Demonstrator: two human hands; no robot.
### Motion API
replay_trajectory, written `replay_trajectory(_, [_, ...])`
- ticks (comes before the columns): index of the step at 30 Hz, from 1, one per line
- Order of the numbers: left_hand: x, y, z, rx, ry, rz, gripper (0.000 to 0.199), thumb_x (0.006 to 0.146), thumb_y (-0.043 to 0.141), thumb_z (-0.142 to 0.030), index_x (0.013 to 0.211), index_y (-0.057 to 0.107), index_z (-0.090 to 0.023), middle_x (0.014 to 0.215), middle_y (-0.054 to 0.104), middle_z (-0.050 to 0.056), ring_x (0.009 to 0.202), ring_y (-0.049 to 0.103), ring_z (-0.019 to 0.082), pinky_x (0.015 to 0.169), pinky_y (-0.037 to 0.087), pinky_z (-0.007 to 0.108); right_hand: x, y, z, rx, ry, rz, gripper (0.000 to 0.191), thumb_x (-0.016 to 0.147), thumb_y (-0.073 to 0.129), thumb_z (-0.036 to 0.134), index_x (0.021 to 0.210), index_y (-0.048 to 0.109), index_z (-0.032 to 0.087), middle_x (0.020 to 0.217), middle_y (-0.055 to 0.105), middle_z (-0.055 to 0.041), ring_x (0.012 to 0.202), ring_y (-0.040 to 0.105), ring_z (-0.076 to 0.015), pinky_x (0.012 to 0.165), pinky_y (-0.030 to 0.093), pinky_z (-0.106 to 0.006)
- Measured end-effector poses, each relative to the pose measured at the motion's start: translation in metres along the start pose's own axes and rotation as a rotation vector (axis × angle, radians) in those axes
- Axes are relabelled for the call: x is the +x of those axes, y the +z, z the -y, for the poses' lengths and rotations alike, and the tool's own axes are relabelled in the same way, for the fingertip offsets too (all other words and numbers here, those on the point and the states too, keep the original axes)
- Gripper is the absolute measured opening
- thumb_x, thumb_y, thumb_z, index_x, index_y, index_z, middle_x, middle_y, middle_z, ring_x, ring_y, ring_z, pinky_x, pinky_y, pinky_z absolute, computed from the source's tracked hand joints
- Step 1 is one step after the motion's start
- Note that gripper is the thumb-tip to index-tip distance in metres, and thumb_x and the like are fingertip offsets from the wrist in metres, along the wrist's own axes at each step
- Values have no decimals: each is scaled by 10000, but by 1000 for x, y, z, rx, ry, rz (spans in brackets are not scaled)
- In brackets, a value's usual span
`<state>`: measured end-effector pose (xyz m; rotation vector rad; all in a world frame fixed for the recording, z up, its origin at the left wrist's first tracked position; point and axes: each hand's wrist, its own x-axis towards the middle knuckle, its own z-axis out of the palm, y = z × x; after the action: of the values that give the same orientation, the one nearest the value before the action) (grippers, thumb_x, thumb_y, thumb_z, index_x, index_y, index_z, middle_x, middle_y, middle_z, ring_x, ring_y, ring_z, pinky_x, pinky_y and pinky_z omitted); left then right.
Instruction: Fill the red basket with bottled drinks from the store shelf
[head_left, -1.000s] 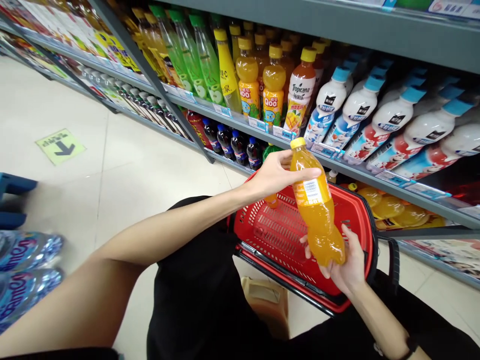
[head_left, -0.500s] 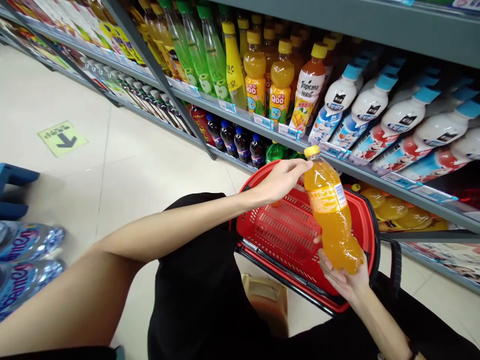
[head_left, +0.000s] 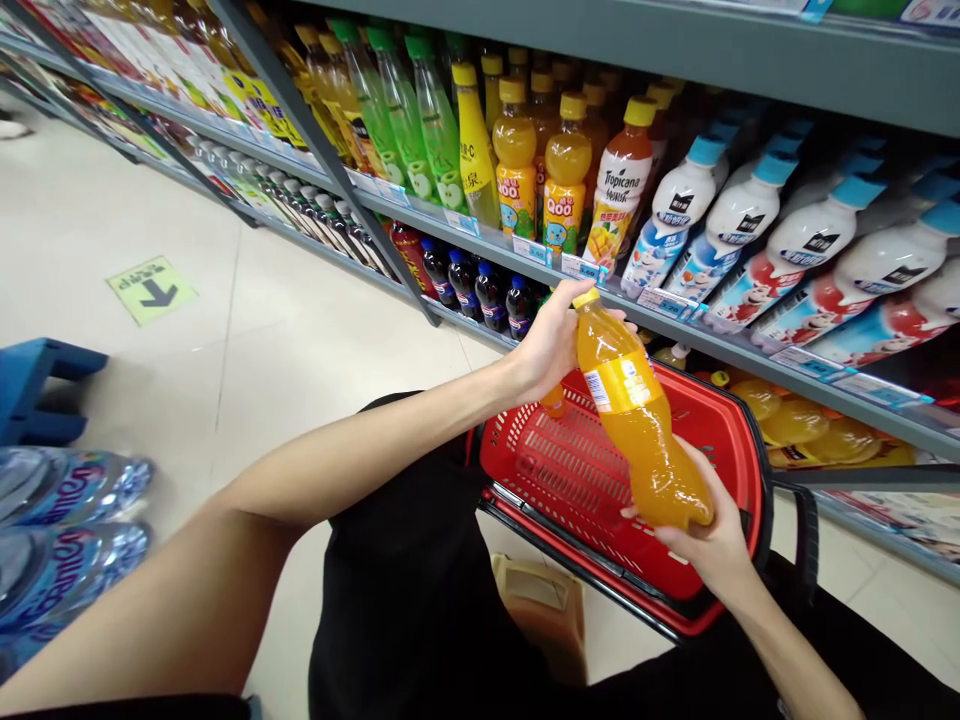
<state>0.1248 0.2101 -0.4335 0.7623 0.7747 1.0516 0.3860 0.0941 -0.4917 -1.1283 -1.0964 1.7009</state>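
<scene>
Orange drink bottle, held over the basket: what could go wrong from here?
The tilted orange drink bottle looks smooth and could slip if the right hand at its base or the left hand at its neck loosened. It might then strike the red basket below. The cap end also appears near the shelf edge, so it could knock that.

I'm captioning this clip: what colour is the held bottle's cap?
The cap is yellow, best seen in the head view.
</scene>
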Motion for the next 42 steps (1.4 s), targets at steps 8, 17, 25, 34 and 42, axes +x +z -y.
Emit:
replay_trajectory(8, [1,-1,-1,-144,-35,37,603,851,502,-673,1066,709,-149,1238,746,171,1312,634,323,1207,436,487,16,-33,-4,-1011,-578,-251,951,787,881,524,1562,461,167,1368,627,-185,1190,665,-345,1033,579,-539])
replay_trajectory(17, [-4,12,-5,-283,4,122,873,767,501,-833,1143,721,-76,1309,709,224,1380,583,367,1202,424,537,24,-91,-2,-1325,-883,-220,673,894,791,366,1484,519,190,1344,631,-185,1214,654,-324,928,626,-428])
replay_trajectory(25, [-5,9,-9,-192,-10,137,742,806,506,-783,1144,744,-167,1262,751,133,1316,630,344,1169,441,527,5,-21,-7,-539,-287,-195,1127,658,989,400,1603,397,236,1362,632,-181,1057,724,-326,898,652,-484])
replay_trajectory(34, [-8,11,-13,-113,28,139,664,871,450,-720,1179,712,-193,1259,750,110,1300,641,340,1114,488,547,-6,-3,11,304,281,153,866,696,736,886,1159,754,155,1048,722,-172,645,635,-160,340,443,-143])
replay_trajectory(42, [-7,7,-7,-75,27,184,612,867,483,-683,1162,707,-195,1254,751,108,1329,620,324,1145,452,552,-8,-2,18,473,515,270,954,901,368,920,1322,715,137,671,688,-113,348,581,-161,306,366,-171])
